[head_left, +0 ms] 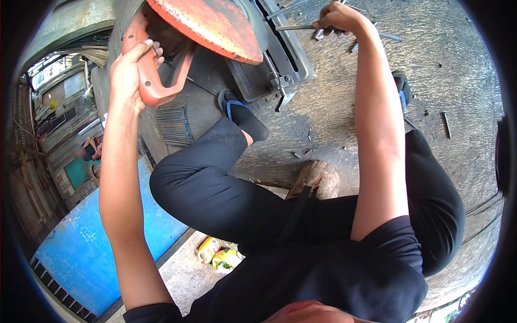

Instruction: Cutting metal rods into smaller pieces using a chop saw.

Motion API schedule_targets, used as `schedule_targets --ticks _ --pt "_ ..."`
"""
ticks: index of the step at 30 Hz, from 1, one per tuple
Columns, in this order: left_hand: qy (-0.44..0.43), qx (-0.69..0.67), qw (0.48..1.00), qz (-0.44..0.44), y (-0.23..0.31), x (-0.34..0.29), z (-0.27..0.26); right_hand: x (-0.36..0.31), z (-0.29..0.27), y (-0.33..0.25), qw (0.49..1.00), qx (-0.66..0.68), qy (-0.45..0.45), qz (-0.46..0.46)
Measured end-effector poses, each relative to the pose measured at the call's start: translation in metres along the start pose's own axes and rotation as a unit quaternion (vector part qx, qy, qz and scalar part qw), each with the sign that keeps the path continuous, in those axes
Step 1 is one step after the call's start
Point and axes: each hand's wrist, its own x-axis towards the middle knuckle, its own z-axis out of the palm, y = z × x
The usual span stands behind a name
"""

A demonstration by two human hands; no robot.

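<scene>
At the upper left, my left hand [128,72] is wrapped round the orange D-shaped handle [153,89] of a cut-off saw. The saw's worn orange blade guard [215,27] tilts over its dark base [250,81]; the blade itself is hidden. A small vise crank [285,99] sticks out of the base's near end. My right hand [339,19], at the top, is closed on a thin grey metal rod [295,27]. The rod points left toward the saw, level with its bed. Several short cut rod pieces [390,37] lie on the floor around that hand.
A row of dark rods [175,125] lies left of my sandalled foot [242,113]. A short log [318,180] is between my legs. Yellow packages [218,254] and a blue panel [86,242] are at lower left. Another person [92,148] is farther off at left.
</scene>
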Motion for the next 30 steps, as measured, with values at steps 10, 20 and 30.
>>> schedule_targets --ticks 10,20,30 --pt "-0.016 -0.039 0.999 0.001 -0.003 -0.002 0.008 0.058 0.004 -0.004 0.969 -0.180 -0.013 -0.172" --pt "-0.022 -0.038 0.999 -0.002 -0.001 0.000 0.009 0.049 0.005 -0.028 0.972 -0.187 0.000 -0.142" --pt "-0.011 -0.036 0.999 -0.010 0.000 -0.003 0.009 0.054 0.008 -0.039 0.959 -0.228 -0.008 -0.166"
